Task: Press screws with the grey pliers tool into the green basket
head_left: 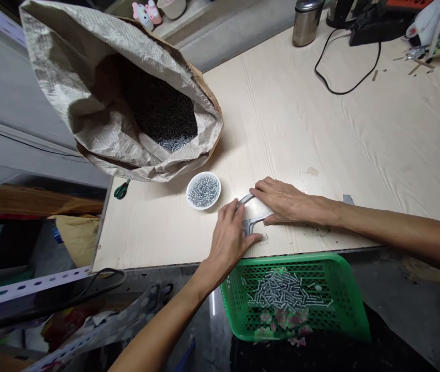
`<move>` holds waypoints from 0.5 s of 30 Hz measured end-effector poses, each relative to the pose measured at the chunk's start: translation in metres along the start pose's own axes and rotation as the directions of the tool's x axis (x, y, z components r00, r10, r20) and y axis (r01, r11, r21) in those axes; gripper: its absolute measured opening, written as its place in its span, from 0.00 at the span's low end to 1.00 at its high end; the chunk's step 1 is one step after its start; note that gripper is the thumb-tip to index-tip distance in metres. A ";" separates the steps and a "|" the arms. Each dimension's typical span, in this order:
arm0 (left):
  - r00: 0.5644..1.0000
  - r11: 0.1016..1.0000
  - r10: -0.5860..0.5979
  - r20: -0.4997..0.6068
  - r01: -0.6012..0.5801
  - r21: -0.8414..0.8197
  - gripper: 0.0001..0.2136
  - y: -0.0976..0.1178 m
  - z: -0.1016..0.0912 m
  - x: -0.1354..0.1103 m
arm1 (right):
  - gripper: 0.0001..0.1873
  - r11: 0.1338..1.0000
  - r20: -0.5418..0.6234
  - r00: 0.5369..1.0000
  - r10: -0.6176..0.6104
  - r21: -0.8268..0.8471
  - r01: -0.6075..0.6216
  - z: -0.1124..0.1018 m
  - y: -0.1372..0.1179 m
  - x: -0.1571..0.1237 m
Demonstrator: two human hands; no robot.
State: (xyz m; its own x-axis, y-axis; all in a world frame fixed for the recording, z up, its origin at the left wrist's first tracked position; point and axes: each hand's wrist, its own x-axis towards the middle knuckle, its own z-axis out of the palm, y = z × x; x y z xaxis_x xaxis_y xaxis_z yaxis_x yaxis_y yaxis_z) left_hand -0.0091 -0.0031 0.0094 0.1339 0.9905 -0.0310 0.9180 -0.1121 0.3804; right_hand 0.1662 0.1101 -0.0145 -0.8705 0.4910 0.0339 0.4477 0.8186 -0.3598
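My left hand (230, 239) and my right hand (285, 201) rest together near the front edge of the pale wooden table (320, 134). Between them lies a bent grey metal piece (251, 222). The left fingers curl over its near end; the right fingers press on its far end. A small white bowl (203, 190) of silver screws sits just left of the hands. Below the table edge a green plastic basket (320, 268) holds a heap of screws.
A large open paper sack (99, 93) of dark screws stands at the table's left corner. Green-handled scissors (121, 190) lie beneath it. A steel cup (306, 21), a black cable (344, 77) and scattered bits occupy the far right.
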 end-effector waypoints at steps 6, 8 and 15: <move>0.984 0.987 0.066 0.163 -0.088 0.135 0.26 0.002 0.008 0.042 | 0.26 0.991 0.068 0.995 0.074 -0.114 -0.066 -0.007 -0.005 0.004; 0.983 0.986 0.074 0.171 -0.097 0.134 0.17 0.002 0.005 0.046 | 0.14 0.989 0.102 0.990 0.092 -0.128 -0.079 -0.009 -0.007 0.006; 0.979 0.987 0.114 0.170 -0.131 0.096 0.07 0.001 0.008 0.048 | 0.08 0.996 0.128 0.990 0.063 -0.077 -0.054 -0.001 -0.008 0.009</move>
State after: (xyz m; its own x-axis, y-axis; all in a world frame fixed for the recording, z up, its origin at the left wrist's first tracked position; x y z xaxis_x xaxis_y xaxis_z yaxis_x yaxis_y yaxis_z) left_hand 0.0017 0.0436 0.0007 0.2988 0.9434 -0.1441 0.9239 -0.2482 0.2911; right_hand 0.1553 0.1081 -0.0107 -0.8594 0.4996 -0.1085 0.5082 0.8116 -0.2881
